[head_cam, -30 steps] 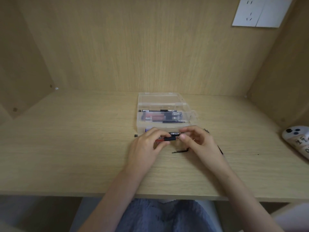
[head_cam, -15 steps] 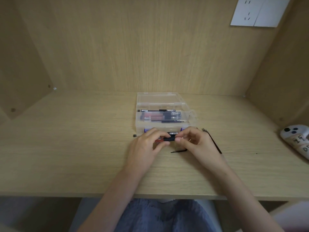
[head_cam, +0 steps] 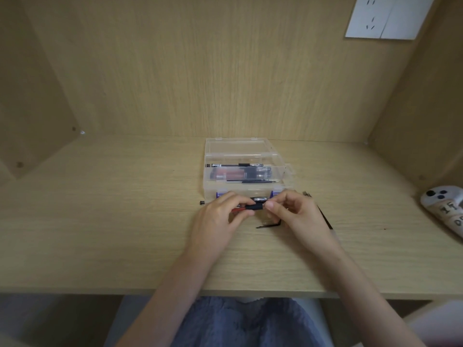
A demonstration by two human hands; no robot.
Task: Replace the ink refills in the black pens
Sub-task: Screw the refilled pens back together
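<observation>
Left hand and right hand pinch one pen before one box.

place: home or dorm study nook | desk: pale wood laminate, boxed in by matching back panel and side panels | wall: white socket plate | on desk: clear plastic box holding pens; white controller at right edge

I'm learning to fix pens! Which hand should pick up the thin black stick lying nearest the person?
Probably the right hand: the thin black stick lies just beside it, farther from the left hand. Both hold the black plastic pen.
</observation>
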